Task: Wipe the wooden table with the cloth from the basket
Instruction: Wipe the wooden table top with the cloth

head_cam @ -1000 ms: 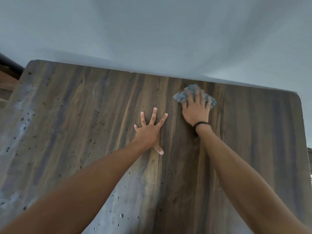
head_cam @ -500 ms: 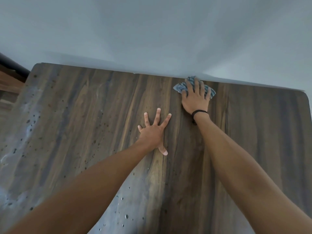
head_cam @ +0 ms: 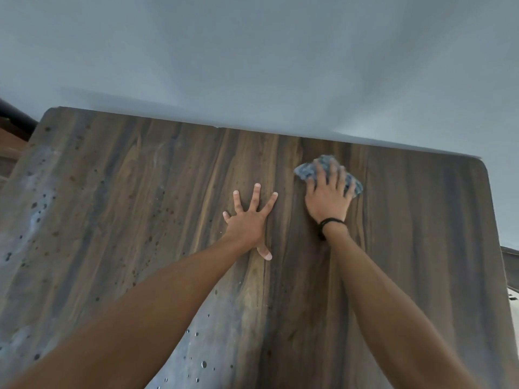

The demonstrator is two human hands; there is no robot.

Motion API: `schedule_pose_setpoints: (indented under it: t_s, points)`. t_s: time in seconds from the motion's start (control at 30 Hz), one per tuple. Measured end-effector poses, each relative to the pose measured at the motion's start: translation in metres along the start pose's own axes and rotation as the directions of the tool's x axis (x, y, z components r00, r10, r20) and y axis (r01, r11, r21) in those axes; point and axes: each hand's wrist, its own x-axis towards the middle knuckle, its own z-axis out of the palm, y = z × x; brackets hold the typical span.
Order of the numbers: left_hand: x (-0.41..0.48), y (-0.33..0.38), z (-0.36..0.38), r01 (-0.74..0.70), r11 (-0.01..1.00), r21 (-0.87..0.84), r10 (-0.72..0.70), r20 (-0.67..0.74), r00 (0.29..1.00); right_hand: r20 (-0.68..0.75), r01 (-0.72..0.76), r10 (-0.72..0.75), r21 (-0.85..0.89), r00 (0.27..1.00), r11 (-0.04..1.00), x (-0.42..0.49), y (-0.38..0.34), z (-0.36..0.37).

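Observation:
The wooden table (head_cam: 126, 220) fills most of the view, dark grained wood with water drops and wet streaks on its left and near side. My right hand (head_cam: 328, 200) lies flat on a crumpled blue-grey cloth (head_cam: 306, 171) and presses it to the tabletop a little short of the far edge, right of centre. A black band circles that wrist. My left hand (head_cam: 250, 220) rests on the bare wood beside it, fingers spread wide and straight. The basket is out of sight.
A plain pale wall (head_cam: 252, 66) rises directly behind the table's far edge. The rounded far right corner of the table (head_cam: 481, 167) is close to the cloth. Floor and dark furniture show at the far left (head_cam: 11, 136).
My right hand pushed the cloth out to the far edge by the wall, then drew it back toward me. My left hand stayed planted on the wood.

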Motion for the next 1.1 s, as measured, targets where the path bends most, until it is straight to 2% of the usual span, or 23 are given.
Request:
schedule_pose_setpoints:
  t_s: [0.07,0.1,0.13,0.2,0.23,0.27,0.33,0.37,0.47,0.5,0.6,0.63,0.67,0.77,0.8,0.9,0.93,0.97,1.03,1.07,1.1]
  points:
    - [0.000,0.000,0.000,-0.001,1.000,0.002,0.001,-0.005,1.000,0.033,0.187,-0.185,-0.074,0.982,0.980,-0.027,-0.005,0.010]
    - [0.001,0.000,0.000,-0.003,1.000,0.000,0.003,-0.002,1.000,0.035,0.222,-0.220,-0.077,0.975,0.972,-0.033,-0.002,0.010]
    - [0.001,-0.001,-0.001,-0.005,1.000,-0.004,0.005,-0.003,1.000,0.010,0.161,-0.161,-0.066,0.987,0.985,-0.034,0.000,0.008]
    - [0.001,-0.001,-0.003,0.000,1.000,-0.007,0.000,-0.007,1.000,-0.054,-0.100,0.099,-0.002,0.994,0.995,-0.029,-0.004,0.004]
    - [-0.001,-0.001,-0.002,0.003,1.000,-0.014,-0.003,-0.001,1.000,-0.032,-0.143,0.143,0.008,0.989,0.990,-0.032,-0.010,0.006]
    - [-0.003,-0.001,-0.002,0.006,1.000,-0.021,-0.006,-0.001,1.000,0.019,-0.066,0.067,-0.017,0.998,0.998,-0.041,-0.015,0.010]
    - [-0.006,-0.002,-0.001,0.007,0.999,-0.037,-0.007,-0.010,1.000,0.107,0.187,-0.179,-0.070,0.978,0.980,-0.058,-0.008,0.012]
    - [-0.008,-0.002,-0.001,-0.003,0.999,-0.052,0.003,-0.016,1.000,0.111,0.211,-0.203,-0.071,0.973,0.975,-0.064,0.003,0.007]
    - [-0.017,-0.008,0.005,-0.024,0.994,-0.102,0.019,-0.050,0.999,0.024,-0.077,0.078,-0.013,0.997,0.997,-0.073,0.013,-0.003]
    - [-0.020,-0.011,0.008,-0.032,0.994,-0.100,0.025,-0.063,0.998,0.021,-0.108,0.109,-0.016,0.994,0.994,-0.082,0.007,0.001]
    - [-0.029,-0.025,0.011,-0.035,0.998,-0.057,0.030,-0.079,0.996,0.087,0.132,-0.124,-0.086,0.988,0.988,-0.112,0.006,0.012]
    - [-0.032,-0.030,0.011,-0.036,0.999,-0.039,0.033,-0.069,0.997,0.096,0.160,-0.153,-0.070,0.984,0.985,-0.113,0.015,0.008]
    - [-0.034,-0.035,0.011,-0.037,0.999,-0.022,0.036,-0.047,0.998,0.079,0.120,-0.115,-0.059,0.990,0.991,-0.108,0.021,0.003]
    - [-0.040,-0.045,0.017,-0.016,1.000,0.004,0.015,0.029,0.999,0.023,-0.193,0.193,0.017,0.981,0.981,-0.085,0.003,0.002]
    - [-0.041,-0.046,0.019,-0.014,1.000,0.016,0.014,0.035,0.999,0.044,-0.178,0.178,0.003,0.983,0.984,-0.090,-0.011,0.008]
    - [-0.041,-0.044,0.021,-0.011,1.000,0.021,0.010,0.033,0.999,0.095,0.178,-0.170,-0.083,0.981,0.980,-0.124,-0.014,0.022]
    - [-0.041,-0.044,0.021,-0.014,1.000,0.018,0.014,0.031,0.999,0.103,0.213,-0.204,-0.080,0.973,0.974,-0.126,-0.003,0.017]
    - [-0.041,-0.045,0.020,-0.018,1.000,0.018,0.017,0.027,0.999,0.080,0.158,-0.151,-0.079,0.985,0.984,-0.121,0.004,0.013]
    - [-0.042,-0.047,0.019,-0.017,1.000,0.014,0.017,0.031,0.999,0.035,-0.123,0.123,-0.007,0.992,0.992,-0.109,0.002,0.007]
    - [-0.043,-0.047,0.018,-0.019,1.000,0.007,0.018,0.036,0.999,0.036,-0.212,0.211,0.014,0.977,0.977,-0.111,-0.007,0.011]
    - [-0.043,-0.047,0.018,-0.024,1.000,0.002,0.024,0.036,0.999,0.032,-0.189,0.190,-0.011,0.981,0.982,-0.120,-0.018,0.017]
